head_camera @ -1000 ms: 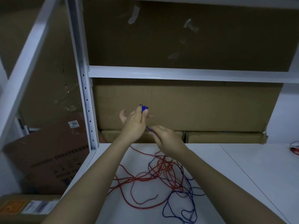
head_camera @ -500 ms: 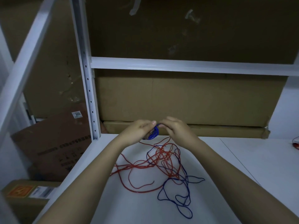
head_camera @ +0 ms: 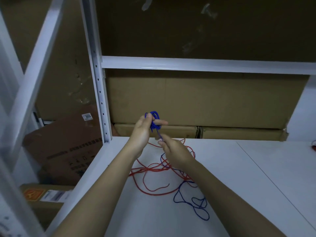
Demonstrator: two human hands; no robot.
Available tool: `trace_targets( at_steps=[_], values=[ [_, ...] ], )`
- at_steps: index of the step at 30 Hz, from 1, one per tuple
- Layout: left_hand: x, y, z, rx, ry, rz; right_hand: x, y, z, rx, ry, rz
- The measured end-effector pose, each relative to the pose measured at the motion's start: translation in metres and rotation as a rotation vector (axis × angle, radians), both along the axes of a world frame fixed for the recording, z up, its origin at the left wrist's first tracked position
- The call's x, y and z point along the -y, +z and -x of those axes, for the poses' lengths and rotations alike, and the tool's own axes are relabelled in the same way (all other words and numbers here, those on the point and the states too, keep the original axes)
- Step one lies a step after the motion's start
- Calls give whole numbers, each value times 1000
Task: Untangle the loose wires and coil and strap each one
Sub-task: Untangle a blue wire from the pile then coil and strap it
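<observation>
A small coil of blue wire (head_camera: 154, 121) is wound round the fingers of my left hand (head_camera: 145, 129), which is raised above the white shelf (head_camera: 239, 168). A taut strand runs from the coil down to my right hand (head_camera: 172, 151), which pinches it just below. The rest of the blue wire (head_camera: 193, 200) lies in loose loops on the shelf, crossing a tangle of red wire (head_camera: 153, 178) under my right forearm.
Brown cardboard boxes (head_camera: 196, 103) fill the back of the shelf. A white perforated upright (head_camera: 100, 100) stands at the left, with more boxes (head_camera: 68, 147) beyond it. Something red (head_camera: 313, 146) shows at the far right edge.
My left hand has risen again with the blue coil, and my right hand has dropped below it, drawing the strand taut. The loose blue loops on the shelf have shifted.
</observation>
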State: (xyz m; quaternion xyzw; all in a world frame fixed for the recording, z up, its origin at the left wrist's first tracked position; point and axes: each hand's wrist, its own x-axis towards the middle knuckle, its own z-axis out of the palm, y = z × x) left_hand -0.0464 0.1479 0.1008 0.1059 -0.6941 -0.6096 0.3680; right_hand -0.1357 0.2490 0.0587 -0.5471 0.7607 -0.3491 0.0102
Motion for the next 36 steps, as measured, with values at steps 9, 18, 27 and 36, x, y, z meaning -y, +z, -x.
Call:
trace_targets(
  at_steps=[9,18,27,36],
  values=[
    [11,-43,-30,346,276,689,-20,-14,-46,-134,80,-228],
    [-25,-86,-34,667,186,1150,-92,-13,-43,-32,1,-327],
    [-135,-73,11,464,-328,232,-196,-14,16,-334,-263,32],
    [-285,-65,108,209,-615,-108,-325,-29,62,472,-264,379]
  ],
)
